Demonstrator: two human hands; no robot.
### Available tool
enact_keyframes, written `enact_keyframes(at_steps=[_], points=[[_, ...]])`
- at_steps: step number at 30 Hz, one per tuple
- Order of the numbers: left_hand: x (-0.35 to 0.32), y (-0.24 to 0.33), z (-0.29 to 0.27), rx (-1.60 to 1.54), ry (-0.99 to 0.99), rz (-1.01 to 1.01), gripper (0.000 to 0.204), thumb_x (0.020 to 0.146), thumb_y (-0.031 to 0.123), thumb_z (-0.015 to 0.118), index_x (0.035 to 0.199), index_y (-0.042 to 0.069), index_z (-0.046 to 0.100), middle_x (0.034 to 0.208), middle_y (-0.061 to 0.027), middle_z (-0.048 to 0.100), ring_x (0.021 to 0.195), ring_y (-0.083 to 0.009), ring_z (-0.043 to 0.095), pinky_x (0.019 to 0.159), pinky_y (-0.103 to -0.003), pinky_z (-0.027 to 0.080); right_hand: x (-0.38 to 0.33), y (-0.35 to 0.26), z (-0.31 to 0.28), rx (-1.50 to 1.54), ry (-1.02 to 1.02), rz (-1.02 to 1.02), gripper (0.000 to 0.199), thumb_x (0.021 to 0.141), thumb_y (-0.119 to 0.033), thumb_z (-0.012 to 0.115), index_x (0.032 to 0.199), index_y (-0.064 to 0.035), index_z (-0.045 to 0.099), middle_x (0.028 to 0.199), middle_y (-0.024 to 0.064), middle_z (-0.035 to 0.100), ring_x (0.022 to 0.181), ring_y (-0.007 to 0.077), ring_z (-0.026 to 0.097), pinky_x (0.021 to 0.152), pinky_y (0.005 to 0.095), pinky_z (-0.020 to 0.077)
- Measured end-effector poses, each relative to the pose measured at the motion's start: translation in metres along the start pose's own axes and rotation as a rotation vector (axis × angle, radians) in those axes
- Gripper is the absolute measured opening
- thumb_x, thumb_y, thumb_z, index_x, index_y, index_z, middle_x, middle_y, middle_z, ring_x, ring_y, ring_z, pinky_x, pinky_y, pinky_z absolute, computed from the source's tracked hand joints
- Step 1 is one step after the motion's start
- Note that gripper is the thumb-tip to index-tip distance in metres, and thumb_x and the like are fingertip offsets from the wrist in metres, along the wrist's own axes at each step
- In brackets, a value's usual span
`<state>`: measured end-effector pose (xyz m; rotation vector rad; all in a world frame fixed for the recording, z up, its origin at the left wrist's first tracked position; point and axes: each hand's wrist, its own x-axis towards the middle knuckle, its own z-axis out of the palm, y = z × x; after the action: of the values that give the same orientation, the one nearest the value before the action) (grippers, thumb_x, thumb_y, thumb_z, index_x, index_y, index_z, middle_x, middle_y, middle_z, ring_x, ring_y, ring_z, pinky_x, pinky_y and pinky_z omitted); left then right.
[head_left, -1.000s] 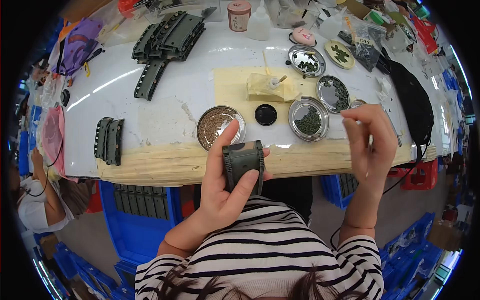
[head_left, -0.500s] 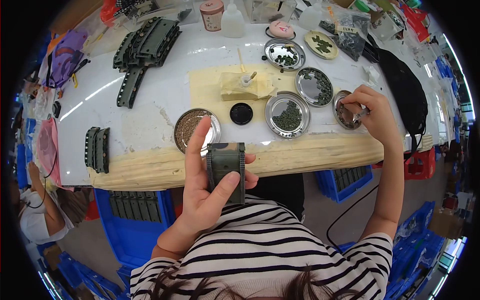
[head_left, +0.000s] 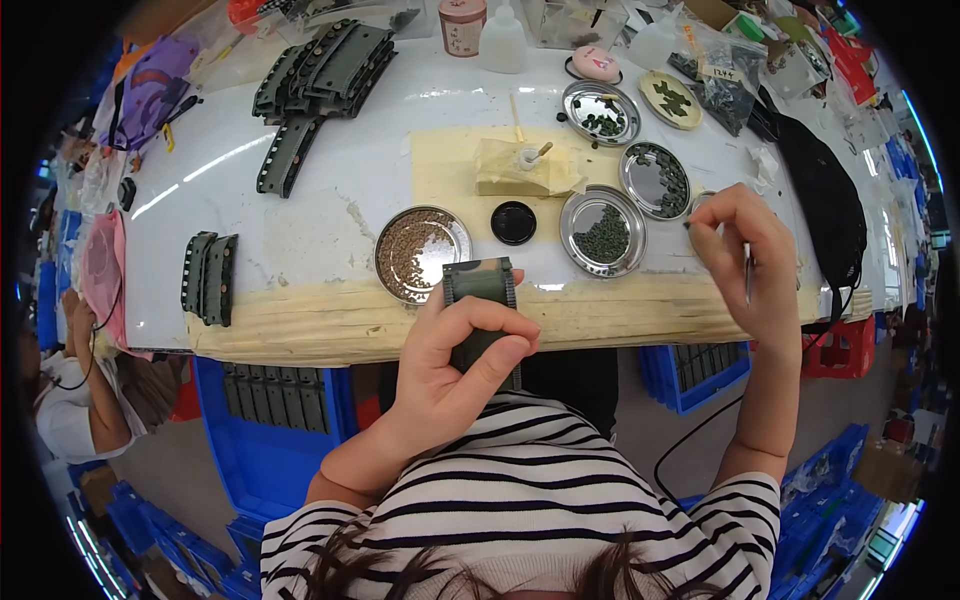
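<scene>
My left hand (head_left: 455,360) is closed round a dark green ribbed plastic part (head_left: 476,283), held upright in front of my striped shirt. The part's top end has a camouflage patch, and my fingers and thumb cover its middle. Off to the right, my right hand (head_left: 745,265) is raised over the table, thumb and forefinger pinched on a tiny dark piece (head_left: 688,225). Metal tweezers (head_left: 748,268) are tucked in the same hand. Behind that hand a steel dish (head_left: 703,203) is mostly hidden.
Steel dishes hold brown bits (head_left: 383,262) and small green pieces (head_left: 575,245). A black cap (head_left: 513,222) lies between them. Beyond stands a tape-wrapped block (head_left: 500,186) with a small pot. Green curved parts (head_left: 325,75) are stacked at the far left. Blue crates (head_left: 240,465) stand below the table edge.
My right hand has lifted off the right-hand steel dish and moved slightly up. My left forefinger, pointing up before, is now bent across the green part. The whole view has shifted a little.
</scene>
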<state>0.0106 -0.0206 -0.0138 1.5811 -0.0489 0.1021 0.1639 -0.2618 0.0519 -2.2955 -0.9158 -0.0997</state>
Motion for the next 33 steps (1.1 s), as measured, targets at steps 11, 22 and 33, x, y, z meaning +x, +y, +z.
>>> enact_keyframes(at_steps=[11,22,33], points=[[0.001,0.0,-0.014,0.214,0.071,0.095,0.017,0.097,0.017,0.049,0.089,0.003,0.054,0.117,-0.015,0.056,0.111,-0.0197,0.051,0.098,-0.033,0.034,0.003,-0.072,0.086,0.159,0.046,-0.478,0.024,0.067,-0.001,0.071,0.09,-0.004,0.063,0.076,0.0038,0.057,0.054,0.0154,0.052,0.047,0.0269,0.0391],[0.003,-0.003,-0.016,-0.025,0.057,0.053,0.022,0.101,0.018,0.04,0.087,0.003,0.048,0.118,-0.0145,0.056,0.112,-0.0137,0.048,0.096,-0.03,0.036,0.001,-0.072,0.089,-0.187,0.185,-0.78,0.031,0.064,-0.006,0.063,0.094,-0.0005,0.068,0.083,0.0036,0.062,0.054,0.0094,0.049,0.049,0.0227,0.0357],[0.0,0.009,-0.006,-0.019,0.062,0.093,0.043,0.095,0.001,0.042,0.136,-0.001,0.027,0.112,-0.0151,0.057,0.102,-0.0179,0.055,0.091,-0.029,0.041,0.006,-0.078,0.079,0.013,0.252,-0.57,0.026,0.063,-0.005,0.075,0.087,-0.0028,0.065,0.077,0.0047,0.061,0.058,0.0153,0.056,0.049,0.0255,0.0397]])
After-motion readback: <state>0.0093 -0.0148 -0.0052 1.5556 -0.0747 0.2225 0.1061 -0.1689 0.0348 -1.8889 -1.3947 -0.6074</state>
